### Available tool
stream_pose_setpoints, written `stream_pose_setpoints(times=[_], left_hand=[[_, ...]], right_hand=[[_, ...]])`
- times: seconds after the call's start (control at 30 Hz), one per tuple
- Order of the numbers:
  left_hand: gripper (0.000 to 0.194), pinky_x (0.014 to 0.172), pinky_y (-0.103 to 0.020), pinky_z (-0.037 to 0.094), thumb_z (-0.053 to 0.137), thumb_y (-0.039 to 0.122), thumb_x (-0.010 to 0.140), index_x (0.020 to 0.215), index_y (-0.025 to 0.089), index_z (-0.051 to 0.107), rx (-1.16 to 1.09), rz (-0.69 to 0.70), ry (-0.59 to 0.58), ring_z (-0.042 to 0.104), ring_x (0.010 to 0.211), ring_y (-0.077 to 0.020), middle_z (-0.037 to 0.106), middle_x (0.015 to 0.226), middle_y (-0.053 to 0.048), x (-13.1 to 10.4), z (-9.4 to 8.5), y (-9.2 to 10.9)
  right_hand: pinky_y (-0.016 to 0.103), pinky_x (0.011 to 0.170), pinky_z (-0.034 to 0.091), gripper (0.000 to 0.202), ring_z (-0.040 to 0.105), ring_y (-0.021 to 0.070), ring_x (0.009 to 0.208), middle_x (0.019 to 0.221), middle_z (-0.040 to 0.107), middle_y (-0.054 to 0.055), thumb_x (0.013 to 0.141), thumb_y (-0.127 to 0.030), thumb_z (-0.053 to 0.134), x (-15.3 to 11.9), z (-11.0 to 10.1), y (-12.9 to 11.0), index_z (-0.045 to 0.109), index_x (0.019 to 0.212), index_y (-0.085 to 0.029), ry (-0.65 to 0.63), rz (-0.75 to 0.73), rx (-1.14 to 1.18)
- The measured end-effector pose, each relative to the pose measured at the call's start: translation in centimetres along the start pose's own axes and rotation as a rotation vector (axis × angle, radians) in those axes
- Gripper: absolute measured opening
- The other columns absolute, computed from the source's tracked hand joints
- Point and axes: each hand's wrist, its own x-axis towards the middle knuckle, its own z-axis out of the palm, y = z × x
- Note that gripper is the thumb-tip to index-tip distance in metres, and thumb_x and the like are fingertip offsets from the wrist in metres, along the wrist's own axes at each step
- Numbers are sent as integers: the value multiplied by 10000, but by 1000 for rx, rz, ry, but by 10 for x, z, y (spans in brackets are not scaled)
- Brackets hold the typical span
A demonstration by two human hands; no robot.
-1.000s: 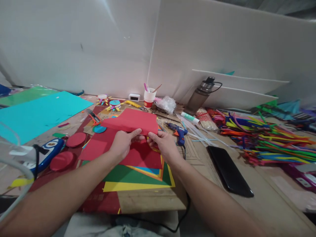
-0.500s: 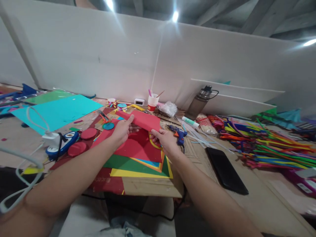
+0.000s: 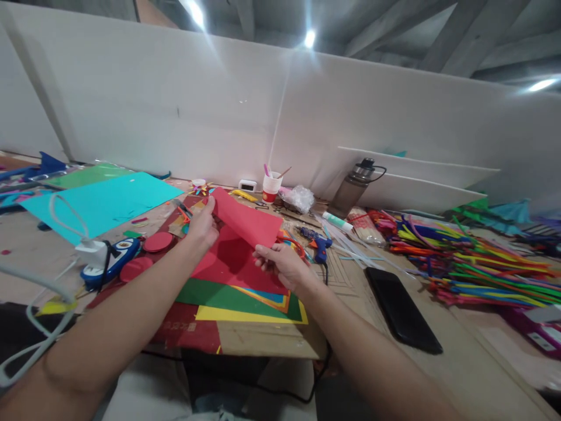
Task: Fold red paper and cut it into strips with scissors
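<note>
A red sheet (image 3: 248, 216) is held up and tilted between my two hands. My left hand (image 3: 204, 225) pinches its left end, thumb on top. My right hand (image 3: 280, 262) grips the lower right part near the edge, with fingers curled beneath. Under it lie another red sheet (image 3: 232, 266), a green sheet (image 3: 205, 292) and a yellow sheet (image 3: 245, 314), stacked on brown cardboard (image 3: 272, 341). Red discs (image 3: 158, 241) sit left of my left forearm.
A blue glue gun (image 3: 322, 245), a black phone (image 3: 402, 310) and bundled pipe cleaners (image 3: 491, 269) lie to the right. Behind stand a paper cup (image 3: 270, 188) and a bottle (image 3: 350, 190). A cyan sheet (image 3: 109, 202) and a power strip (image 3: 111, 263) are at left.
The red sheet has turned, its right end now lower and nearer me. My left hand has moved left and slightly up, and my right hand has come down and slightly left.
</note>
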Motion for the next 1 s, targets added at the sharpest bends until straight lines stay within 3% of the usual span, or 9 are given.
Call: stream_pose_setpoints(times=[0.1, 0.17, 0.33, 0.4, 0.6, 0.77, 1.0], left_hand=[[194, 723, -252, 551, 562, 329, 912, 855, 166, 651, -42, -18, 42, 662, 638, -119, 721, 752, -23, 0, 2, 2], [244, 726, -248, 549, 525, 368, 930, 858, 170, 649, -63, -36, 19, 667, 651, -119, 721, 753, -22, -4, 3, 1], [290, 716, -256, 546, 590, 423, 881, 782, 153, 628, 12, -143, -268, 660, 612, -121, 697, 686, -32, -24, 5, -11], [266, 714, -258, 540, 657, 414, 831, 793, 151, 639, 79, -119, -375, 660, 620, -123, 696, 690, -35, -35, 5, -18], [337, 666, -279, 513, 739, 449, 724, 684, 123, 660, 430, -110, -580, 639, 581, -151, 694, 656, -58, -60, 1, -33], [318, 663, -260, 496, 755, 421, 706, 631, 135, 639, 394, -60, -534, 619, 570, -131, 659, 608, -28, -62, 4, -29], [258, 637, -276, 508, 760, 362, 687, 646, 129, 657, 391, -49, -477, 611, 536, -141, 660, 601, -39, -54, 6, -20]], right_hand=[[179, 484, 399, 361, 543, 64, 488, 608, 680, 39, 596, -430, 824, -3, 6, 1, 736, 729, -107, -67, 61, 70], [177, 490, 405, 348, 546, 63, 499, 616, 681, 38, 594, -413, 828, -2, 7, 2, 731, 731, -108, -26, 62, 117], [180, 473, 401, 300, 525, 59, 471, 589, 668, 35, 612, -372, 817, 4, 5, 2, 714, 703, -105, 111, -10, 186], [182, 452, 386, 295, 517, 61, 457, 577, 661, 33, 618, -378, 805, 5, 4, 2, 712, 697, -109, 142, -45, 184], [193, 446, 376, 330, 515, 72, 438, 560, 659, 31, 634, -439, 781, 7, 4, 5, 706, 692, -124, 209, -119, 89], [210, 443, 393, 421, 521, 89, 436, 563, 659, 39, 671, -562, 737, 6, 5, 3, 685, 660, -144, 155, -154, 34], [261, 551, 517, 451, 608, 137, 593, 712, 689, 37, 736, -641, 651, 2, 5, -12, 616, 712, -192, 18, -5, 330]])
